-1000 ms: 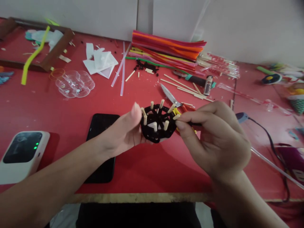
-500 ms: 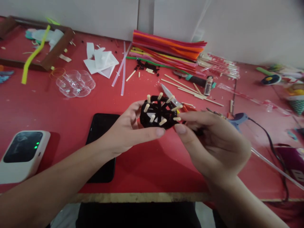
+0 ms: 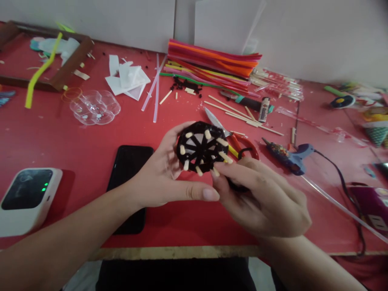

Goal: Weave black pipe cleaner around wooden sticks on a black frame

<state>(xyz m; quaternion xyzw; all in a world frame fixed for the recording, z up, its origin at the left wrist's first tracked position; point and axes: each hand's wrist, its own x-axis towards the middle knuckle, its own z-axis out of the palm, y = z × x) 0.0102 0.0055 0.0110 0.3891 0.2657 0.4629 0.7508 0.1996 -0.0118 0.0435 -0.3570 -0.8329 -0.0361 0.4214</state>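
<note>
A small round black frame [image 3: 198, 146] with spokes, fuzzy like pipe cleaner, is held above the table, its face tilted toward me. Short wooden pegs [image 3: 222, 142] stick out around its rim. My left hand [image 3: 169, 173] supports it from the left, fingers behind the rim and partly hidden, thumb stretched out below it. At the lower right rim, my right hand [image 3: 260, 194] pinches with thumb and forefinger beside a peg. A black strand [image 3: 245, 151], looking like pipe cleaner, runs from this hand; its other part is hidden under the palm.
Red-handled scissors [image 3: 247, 142] lie just behind the hands, with a glue gun [image 3: 286, 155] to the right. A phone [image 3: 130, 157] rests under my left wrist. Wooden sticks [image 3: 233, 109], coloured pipe cleaners [image 3: 212, 60], white paper pieces [image 3: 130, 79] and a plastic palette [image 3: 95, 107] lie farther back.
The black frame has tilted up to face me and turned. My left thumb has come off its rim. My right hand has moved left and down, uncovering the scissors' handles and glue gun.
</note>
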